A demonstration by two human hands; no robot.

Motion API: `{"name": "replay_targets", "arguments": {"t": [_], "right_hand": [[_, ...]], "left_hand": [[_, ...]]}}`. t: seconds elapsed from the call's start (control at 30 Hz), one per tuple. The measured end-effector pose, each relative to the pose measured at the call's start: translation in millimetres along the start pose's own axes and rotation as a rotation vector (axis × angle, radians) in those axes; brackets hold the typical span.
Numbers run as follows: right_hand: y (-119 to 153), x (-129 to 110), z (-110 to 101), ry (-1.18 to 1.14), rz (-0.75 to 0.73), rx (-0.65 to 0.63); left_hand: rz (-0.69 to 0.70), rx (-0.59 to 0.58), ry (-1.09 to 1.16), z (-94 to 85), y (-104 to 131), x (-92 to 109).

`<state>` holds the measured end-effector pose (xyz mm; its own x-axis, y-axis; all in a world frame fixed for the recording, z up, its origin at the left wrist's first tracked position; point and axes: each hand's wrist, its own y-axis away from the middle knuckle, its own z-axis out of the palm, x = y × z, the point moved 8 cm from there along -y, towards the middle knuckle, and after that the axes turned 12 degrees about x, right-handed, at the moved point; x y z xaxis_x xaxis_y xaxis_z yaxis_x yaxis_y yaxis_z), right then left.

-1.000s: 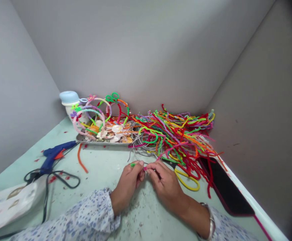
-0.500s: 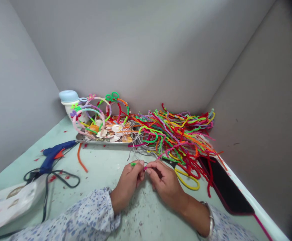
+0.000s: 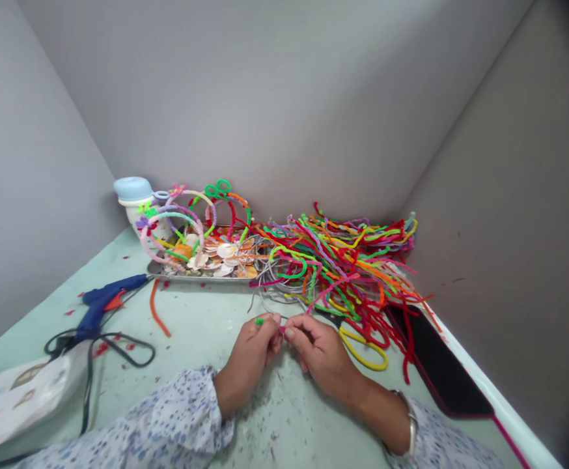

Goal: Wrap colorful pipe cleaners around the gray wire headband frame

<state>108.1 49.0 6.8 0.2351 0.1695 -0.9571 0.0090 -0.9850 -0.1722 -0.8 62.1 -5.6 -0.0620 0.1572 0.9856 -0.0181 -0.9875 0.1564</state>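
Observation:
My left hand (image 3: 251, 355) is closed in a pinch, with a short green pipe cleaner end (image 3: 260, 321) poking out by the thumb. Close beside it, my right hand (image 3: 324, 352) pinches a magenta pipe cleaner (image 3: 283, 330) whose short middle shows between the two sets of fingertips. Most of what the fingers hold is hidden. Just beyond the hands lies a heap of colourful pipe cleaners (image 3: 333, 254), a pink one reaching down behind my right hand. Scissors with a yellow handle (image 3: 364, 355) lie right of that hand, partly under red strands.
A metal tray (image 3: 206, 279) of shells holds pipe-cleaner headbands (image 3: 201, 221). Behind it stands a white bottle with a blue lid (image 3: 133, 189). On the left are a blue glue gun (image 3: 99, 309), its cord and a white bag (image 3: 35, 397). A black pouch (image 3: 443, 368) lies right, near the wall.
Hardly anything differs. Both hands keep their pinch on the magenta pipe cleaner in the same place, and the view has shifted very slightly.

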Motion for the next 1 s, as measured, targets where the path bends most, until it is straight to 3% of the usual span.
{"name": "replay_targets", "arguments": {"t": [0.33,1.0], "right_hand": [[2.5,-2.3,-6.0,0.020,-0.075,0.139],[-2.8,12.2,3.1,-0.164,0.199,0.003]], "left_hand": [[-0.001,0.013,0.035,-0.1,-1.3,0.6],[0.027,0.000,-0.028,0.8,-1.8,2.9]]}}
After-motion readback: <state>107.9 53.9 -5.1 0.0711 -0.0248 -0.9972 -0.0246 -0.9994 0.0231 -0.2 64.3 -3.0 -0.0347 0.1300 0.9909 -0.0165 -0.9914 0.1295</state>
